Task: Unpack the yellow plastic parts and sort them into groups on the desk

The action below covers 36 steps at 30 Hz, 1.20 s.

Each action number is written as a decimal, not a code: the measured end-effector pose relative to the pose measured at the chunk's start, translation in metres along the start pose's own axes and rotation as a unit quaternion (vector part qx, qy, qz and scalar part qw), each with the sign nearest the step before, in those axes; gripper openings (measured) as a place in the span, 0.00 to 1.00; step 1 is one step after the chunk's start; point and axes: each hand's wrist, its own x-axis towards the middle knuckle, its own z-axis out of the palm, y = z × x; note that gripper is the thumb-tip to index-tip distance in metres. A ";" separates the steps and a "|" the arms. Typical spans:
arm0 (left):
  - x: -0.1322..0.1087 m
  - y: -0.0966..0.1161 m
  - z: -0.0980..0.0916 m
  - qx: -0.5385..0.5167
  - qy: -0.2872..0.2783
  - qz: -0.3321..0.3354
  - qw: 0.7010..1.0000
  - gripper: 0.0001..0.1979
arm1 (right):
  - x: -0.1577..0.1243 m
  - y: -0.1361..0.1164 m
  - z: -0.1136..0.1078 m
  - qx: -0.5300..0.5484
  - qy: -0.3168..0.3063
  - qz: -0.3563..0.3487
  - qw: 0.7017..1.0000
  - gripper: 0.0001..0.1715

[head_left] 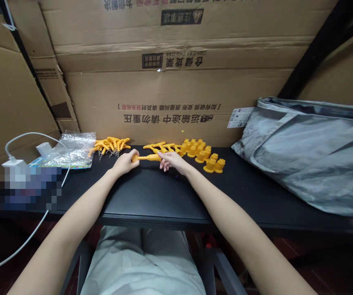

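A yellow plastic piece [147,157] with a ribbed stem lies level between my two hands, above the black table. My left hand [125,162] pinches its rounded left end. At the thicker right end, my right hand [172,161] has its thumb and index finger closed on the piece, with the other fingers loosely curled. Just behind my hands are several yellow branched pieces [164,146]. Several yellow cups [200,155] stand upside down to the right. At the left, more yellow branched pieces [110,144] lie in a pile, with thin metal spirals beside them.
A clear plastic bag [80,147], a white charger [14,170] and its white cable [47,211] are at the left. A large grey bag [305,151] fills the right side. Cardboard [170,90] stands along the back edge of the black table [151,200].
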 end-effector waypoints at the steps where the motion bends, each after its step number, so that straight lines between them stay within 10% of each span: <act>1: 0.000 0.000 0.000 0.001 0.001 0.000 1.000 0.10 | 0.000 0.000 0.000 -0.001 0.003 0.002 1.000 0.23; 15: 0.000 0.002 -0.001 0.020 0.001 0.006 1.000 0.10 | 0.008 0.008 0.005 0.016 0.018 0.069 0.997 0.29; 22: -0.001 -0.001 -0.002 -0.015 -0.013 0.039 0.999 0.25 | 0.005 0.001 0.008 0.212 -0.021 0.139 0.967 0.19; 30: 0.004 -0.020 0.000 -0.054 0.108 0.016 0.993 0.35 | 0.024 -0.003 -0.003 0.251 0.135 -0.052 0.957 0.09; 36: 0.009 -0.046 0.007 -0.035 0.131 -0.045 0.990 0.30 | 0.057 0.003 0.007 -0.144 0.238 -0.215 0.936 0.21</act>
